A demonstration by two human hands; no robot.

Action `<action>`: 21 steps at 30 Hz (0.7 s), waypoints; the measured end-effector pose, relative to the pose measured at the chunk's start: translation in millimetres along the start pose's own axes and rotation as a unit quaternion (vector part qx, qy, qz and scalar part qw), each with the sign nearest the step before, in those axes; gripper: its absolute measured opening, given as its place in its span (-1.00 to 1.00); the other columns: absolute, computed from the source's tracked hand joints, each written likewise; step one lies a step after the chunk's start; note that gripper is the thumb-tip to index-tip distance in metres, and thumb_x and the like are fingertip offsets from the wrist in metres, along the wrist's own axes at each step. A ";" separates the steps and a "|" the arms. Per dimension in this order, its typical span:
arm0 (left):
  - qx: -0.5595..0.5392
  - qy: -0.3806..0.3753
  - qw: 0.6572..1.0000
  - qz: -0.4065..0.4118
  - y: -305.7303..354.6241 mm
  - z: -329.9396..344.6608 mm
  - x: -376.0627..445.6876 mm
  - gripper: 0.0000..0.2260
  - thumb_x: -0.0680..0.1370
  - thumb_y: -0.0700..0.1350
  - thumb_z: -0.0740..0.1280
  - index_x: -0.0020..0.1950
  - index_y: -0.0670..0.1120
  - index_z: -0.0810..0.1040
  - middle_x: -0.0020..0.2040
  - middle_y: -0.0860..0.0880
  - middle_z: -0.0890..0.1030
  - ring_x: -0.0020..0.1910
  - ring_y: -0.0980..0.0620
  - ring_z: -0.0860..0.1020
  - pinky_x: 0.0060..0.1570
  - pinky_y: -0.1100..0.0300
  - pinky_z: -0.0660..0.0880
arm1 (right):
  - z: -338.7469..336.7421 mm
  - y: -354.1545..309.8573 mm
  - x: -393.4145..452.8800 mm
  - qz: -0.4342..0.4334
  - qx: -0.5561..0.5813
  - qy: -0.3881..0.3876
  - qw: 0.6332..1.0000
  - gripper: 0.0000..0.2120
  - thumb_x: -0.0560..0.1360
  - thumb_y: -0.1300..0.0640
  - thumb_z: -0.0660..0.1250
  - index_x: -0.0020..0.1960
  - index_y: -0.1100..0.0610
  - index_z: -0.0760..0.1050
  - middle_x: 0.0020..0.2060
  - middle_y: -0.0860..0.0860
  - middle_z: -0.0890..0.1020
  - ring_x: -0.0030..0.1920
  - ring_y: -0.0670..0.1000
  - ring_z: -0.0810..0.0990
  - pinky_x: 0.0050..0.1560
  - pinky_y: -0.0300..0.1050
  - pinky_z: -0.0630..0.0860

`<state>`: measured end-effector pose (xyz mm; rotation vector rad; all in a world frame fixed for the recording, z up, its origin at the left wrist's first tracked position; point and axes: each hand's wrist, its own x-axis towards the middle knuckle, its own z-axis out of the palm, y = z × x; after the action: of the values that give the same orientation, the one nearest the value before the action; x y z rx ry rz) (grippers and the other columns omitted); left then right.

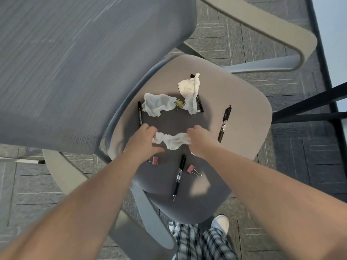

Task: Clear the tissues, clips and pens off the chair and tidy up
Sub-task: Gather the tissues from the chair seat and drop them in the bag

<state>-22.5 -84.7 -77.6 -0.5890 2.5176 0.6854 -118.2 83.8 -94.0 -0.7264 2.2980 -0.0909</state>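
Observation:
On the grey chair seat (242,102), my left hand (145,138) and my right hand (198,140) each grip one end of a crumpled white tissue (173,141) stretched between them. Two more crumpled tissues lie farther back, one at the left (157,104) and one at the right (190,92). A yellow binder clip (179,104) sits between them. Two pink clips lie near me, one by my left wrist (155,160) and another (191,169) beside a black pen (179,175). Another pen (224,123) lies at the right. Black markers (140,113) (200,103) peek out beside the tissues.
The chair's mesh backrest (75,72) fills the upper left. Beige armrests stand at the upper right (281,29) and lower left (62,175). A dark table leg (309,102) reaches in from the right. Grey carpet tiles surround the chair. My plaid trousers and a white shoe (221,223) show below.

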 end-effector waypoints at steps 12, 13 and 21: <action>0.064 0.094 0.993 0.020 22.0 -25.8 50.2 -0.41 0.51 -0.08 0.33 0.48 -0.02 0.15 0.35 -0.18 0.27 0.03 -0.26 0.54 -0.19 -0.02 0.45 | -49.4 5.2 32.6 0.003 0.043 0.136 0.990 -0.66 0.53 0.11 0.25 0.26 0.20 0.37 0.37 0.10 0.29 0.04 0.22 0.54 -0.26 -0.07 0.34; 0.064 0.084 0.994 0.016 21.4 -24.2 55.9 -0.35 0.51 -0.07 0.33 0.52 0.02 0.08 0.38 -0.18 0.25 0.07 -0.25 0.53 -0.17 -0.03 0.47 | -47.4 5.6 37.9 0.001 0.050 0.133 0.990 -0.64 0.53 0.10 0.25 0.29 0.19 0.36 0.35 0.10 0.31 0.05 0.23 0.54 -0.25 -0.06 0.37; 0.053 0.027 0.998 -0.026 6.2 3.0 100.4 -0.29 0.51 -0.12 0.25 0.52 0.11 -0.11 0.45 -0.19 0.20 0.22 -0.30 0.45 -0.21 -0.06 0.49 | -37.0 5.1 56.6 0.026 0.109 0.133 0.985 -0.79 0.53 0.21 0.21 0.16 0.15 0.38 -0.11 0.05 0.44 -0.16 0.11 0.43 -0.17 -0.05 0.38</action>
<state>-105.1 -106.0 -131.0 -0.6397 2.5609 0.5205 -178.1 53.2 -102.7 -0.5687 2.5055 -0.4327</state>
